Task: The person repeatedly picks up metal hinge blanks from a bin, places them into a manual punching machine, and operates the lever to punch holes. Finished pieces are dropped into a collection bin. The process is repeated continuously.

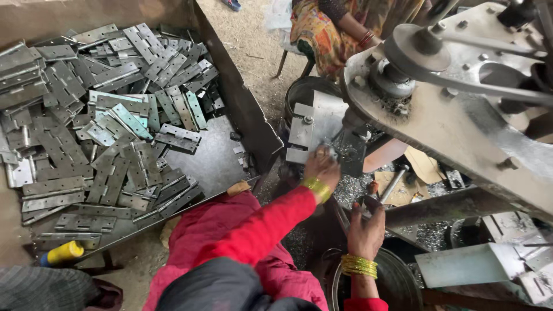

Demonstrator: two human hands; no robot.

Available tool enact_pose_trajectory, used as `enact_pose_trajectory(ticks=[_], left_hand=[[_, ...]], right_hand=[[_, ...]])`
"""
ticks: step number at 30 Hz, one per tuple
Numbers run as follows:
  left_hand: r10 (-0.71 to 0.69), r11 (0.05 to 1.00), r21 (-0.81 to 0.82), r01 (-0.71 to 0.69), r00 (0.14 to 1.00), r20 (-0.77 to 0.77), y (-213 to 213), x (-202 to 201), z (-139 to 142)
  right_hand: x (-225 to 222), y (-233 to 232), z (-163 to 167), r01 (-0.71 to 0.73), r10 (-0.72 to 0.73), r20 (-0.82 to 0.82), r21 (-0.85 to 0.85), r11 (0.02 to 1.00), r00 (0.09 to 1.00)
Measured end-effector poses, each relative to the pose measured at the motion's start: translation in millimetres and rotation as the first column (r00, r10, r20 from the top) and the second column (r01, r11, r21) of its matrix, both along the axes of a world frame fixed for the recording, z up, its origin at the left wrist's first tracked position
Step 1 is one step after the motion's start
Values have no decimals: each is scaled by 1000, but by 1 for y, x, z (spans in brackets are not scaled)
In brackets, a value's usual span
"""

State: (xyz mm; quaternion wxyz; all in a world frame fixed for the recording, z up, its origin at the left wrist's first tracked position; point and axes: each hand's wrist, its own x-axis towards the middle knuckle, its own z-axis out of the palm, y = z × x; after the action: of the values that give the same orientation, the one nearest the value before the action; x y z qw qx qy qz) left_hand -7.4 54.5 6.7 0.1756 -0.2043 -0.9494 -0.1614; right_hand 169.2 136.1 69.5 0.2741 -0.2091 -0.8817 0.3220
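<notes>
**Hands at the press, hinges in the tray**

Sandy floor [253,46] is seen at the top, and dark metal shavings [351,190] are spread under a heavy grey machine [455,115] on the right. On the left a large rusty tray [230,103] is filled with many flat grey hinges [103,126]; a bare part of its bottom is seen at the lower right of the pile. A yellow handle [64,252] lies below the tray.

The left hand [321,167], in a red sleeve with a yellow bangle, is stretched to the work plate [314,124] of the machine. Its fingers are curled down on something small at the plate edge; what is held cannot be told, because the piece is hidden under the hand. The right hand [366,230], with several gold bangles, is raised just beside a slanted metal lever [394,183]. Its fingers are closed around a dark grip [371,201] at the lower end.

Another person in a patterned dress [340,29] is seated behind the machine, well apart from both hands.
</notes>
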Motion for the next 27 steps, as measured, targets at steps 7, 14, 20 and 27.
enact_pose_trajectory(ticks=[7,14,20,27], left_hand=[[57,980,-193,-38,994,96,-9,-13,-25],[59,996,-69,-48,984,167,-2,-30,0],[-52,956,-278,93,987,151,-37,5,26],[35,954,-298,14,987,160,-34,-17,33]], right_hand=[[-14,-4,16,-54,41,372,23,998,927],[4,23,-100,-19,19,628,-7,1000,778],[28,33,-191,-93,133,635,-97,991,761],[0,53,-122,-169,145,604,-17,986,784]])
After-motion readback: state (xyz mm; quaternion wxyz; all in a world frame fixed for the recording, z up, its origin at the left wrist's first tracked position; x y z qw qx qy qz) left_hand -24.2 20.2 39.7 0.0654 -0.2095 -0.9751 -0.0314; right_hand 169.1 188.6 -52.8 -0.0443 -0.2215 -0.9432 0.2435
